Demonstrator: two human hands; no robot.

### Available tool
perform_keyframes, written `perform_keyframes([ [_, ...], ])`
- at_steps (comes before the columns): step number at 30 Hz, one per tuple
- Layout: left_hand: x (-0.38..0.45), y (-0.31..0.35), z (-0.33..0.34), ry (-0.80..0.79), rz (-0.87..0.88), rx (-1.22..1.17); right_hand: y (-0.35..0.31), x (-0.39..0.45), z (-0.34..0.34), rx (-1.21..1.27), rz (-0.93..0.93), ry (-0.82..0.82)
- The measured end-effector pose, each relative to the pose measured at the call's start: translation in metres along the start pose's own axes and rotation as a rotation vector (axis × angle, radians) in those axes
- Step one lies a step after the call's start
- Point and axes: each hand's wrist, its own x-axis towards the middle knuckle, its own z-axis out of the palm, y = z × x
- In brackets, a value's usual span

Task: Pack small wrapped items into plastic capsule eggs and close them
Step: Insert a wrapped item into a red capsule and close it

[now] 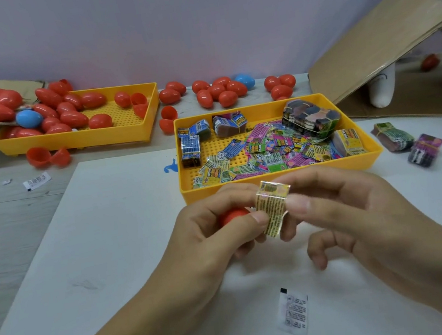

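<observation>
Thumb and fingers (300, 205) of right hand (343, 206) and thumb of left hand (211, 226) pinched on yellow wrapped packet (273, 208), long axis near upright. Red capsule half (232, 215) cupped in curled left fingers, just left of packet, touching or nearly so; opening hidden. Likely next: packet folded or turned leftward into capsule. Behind, yellow tray (273, 181) of loose packets; farther left, tray of red eggs (75, 137); white sachet (293, 313) on worktop (110, 241) nearer the body.

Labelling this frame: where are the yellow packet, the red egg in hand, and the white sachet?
yellow packet (273, 211), head view, printed face.
red egg (233, 216), head view, exposed shell.
white sachet (294, 314), head view, centre.
</observation>
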Motion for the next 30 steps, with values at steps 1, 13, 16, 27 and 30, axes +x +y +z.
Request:
perform_keyframes([
  [1, 0.0, 0.0, 0.0, -0.006, 0.006, -0.007, 0.001, 0.0, 0.001, -0.025, -0.027, 0.008],
  [13, -0.003, 0.006, 0.001, -0.078, 0.022, 0.0, 0.008, -0.003, 0.003, -0.205, -0.231, 0.169],
  [16, -0.005, 0.008, 0.007, -0.102, 0.082, 0.148, 0.007, -0.004, 0.004, -0.245, -0.304, 0.214],
  [27, -0.008, 0.011, 0.01, -0.08, 0.099, 0.215, 0.014, -0.004, 0.004, -0.323, -0.387, 0.241],
  [30, -0.009, 0.011, 0.011, -0.056, 0.118, 0.225, 0.012, -0.005, 0.007, -0.358, -0.417, 0.205],
])
